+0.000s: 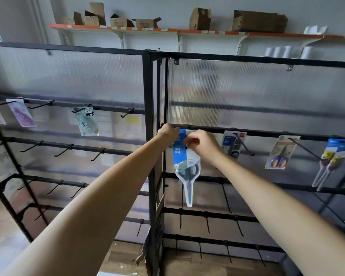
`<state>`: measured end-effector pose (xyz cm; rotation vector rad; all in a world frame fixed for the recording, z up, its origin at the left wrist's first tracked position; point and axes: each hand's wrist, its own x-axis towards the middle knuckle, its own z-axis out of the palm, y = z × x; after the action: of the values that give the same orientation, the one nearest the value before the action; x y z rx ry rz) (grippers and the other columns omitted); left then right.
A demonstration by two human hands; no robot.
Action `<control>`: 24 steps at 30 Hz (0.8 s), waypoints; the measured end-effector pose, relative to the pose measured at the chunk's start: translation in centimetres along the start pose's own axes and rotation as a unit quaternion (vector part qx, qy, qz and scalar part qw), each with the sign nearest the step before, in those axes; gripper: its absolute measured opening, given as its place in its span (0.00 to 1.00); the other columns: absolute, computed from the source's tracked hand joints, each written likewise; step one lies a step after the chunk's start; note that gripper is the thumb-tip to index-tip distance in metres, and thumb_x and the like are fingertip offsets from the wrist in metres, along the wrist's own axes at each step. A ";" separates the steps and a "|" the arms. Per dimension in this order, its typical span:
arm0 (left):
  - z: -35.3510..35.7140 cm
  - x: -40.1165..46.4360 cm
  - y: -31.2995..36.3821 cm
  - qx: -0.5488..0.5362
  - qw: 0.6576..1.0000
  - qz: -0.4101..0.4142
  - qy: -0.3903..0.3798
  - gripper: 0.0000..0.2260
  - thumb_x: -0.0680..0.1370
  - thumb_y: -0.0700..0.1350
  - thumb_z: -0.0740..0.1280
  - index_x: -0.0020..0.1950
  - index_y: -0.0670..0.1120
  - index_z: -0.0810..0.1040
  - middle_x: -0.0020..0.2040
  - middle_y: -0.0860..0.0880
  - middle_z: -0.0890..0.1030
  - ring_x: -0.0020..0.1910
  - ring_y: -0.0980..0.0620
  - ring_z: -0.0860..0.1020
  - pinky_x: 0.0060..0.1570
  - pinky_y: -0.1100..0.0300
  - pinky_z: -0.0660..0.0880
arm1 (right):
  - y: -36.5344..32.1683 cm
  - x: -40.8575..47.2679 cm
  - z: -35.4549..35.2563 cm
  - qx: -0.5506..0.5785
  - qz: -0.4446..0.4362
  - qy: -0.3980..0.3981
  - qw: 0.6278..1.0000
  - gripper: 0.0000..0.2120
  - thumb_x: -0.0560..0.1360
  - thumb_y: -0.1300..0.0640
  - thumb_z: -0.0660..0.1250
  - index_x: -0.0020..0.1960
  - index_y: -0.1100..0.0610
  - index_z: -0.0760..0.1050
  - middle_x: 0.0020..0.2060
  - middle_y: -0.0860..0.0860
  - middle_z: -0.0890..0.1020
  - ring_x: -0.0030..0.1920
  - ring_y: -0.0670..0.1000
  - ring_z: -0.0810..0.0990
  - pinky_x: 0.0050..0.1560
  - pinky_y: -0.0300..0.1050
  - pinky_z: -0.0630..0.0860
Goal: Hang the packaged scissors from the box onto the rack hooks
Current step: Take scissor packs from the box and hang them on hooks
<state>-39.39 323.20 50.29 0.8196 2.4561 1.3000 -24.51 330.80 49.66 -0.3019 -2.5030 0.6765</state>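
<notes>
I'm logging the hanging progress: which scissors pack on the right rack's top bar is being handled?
The blue-and-white carded scissors pack at the bar's left end; both hands pinch its top. The others hang untouched.

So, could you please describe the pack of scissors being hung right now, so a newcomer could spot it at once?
Find the black upright post where the two rack panels meet; the pack hangs just right of it, under the right panel's top hook bar. Both hands, left hand and right hand, hold its top. Unlike the packs further right, it has a blue-and-white card and dark-handled scissors pointing down.
</notes>
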 end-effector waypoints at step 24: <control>1.1 -1.2 -1.8 0.270 0.960 0.076 0.008 0.09 0.78 0.39 0.62 0.57 0.39 0.75 0.48 0.43 0.79 0.41 0.48 0.73 0.38 0.56 0.70 | 4.9 3.9 2.7 -0.112 0.116 0.070 0.984 0.06 0.77 0.54 0.68 0.50 0.57 0.74 0.46 0.52 0.74 0.46 0.52 0.74 0.42 0.44 0.69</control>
<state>-38.61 322.44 48.13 1.1401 2.8506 0.6657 -28.90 335.18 46.85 -0.7065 -2.4321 0.4421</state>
